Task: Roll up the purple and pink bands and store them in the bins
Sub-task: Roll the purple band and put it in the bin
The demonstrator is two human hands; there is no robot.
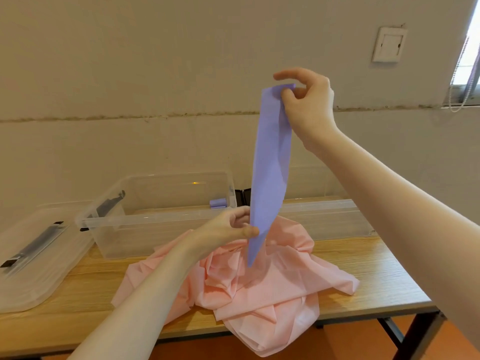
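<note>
A purple band [270, 165] hangs straight down above the table. My right hand [309, 105] pinches its top end high up, where a small roll has formed. My left hand [231, 227] pinches the band's left edge near its lower end. Below them a heap of pink bands [259, 287] lies crumpled on the wooden table [363, 258], part of it drooping over the front edge. A clear bin [155, 219] stands behind the heap, with a rolled purple band [217, 203] in its far right corner. A second clear bin [324, 216] stands to its right.
Two clear lids with dark latches lie at the left: one flat on the table [33, 258], the other tucked against the left bin. The table's right edge and a black leg [415, 333] are close by. A wall rises right behind the bins.
</note>
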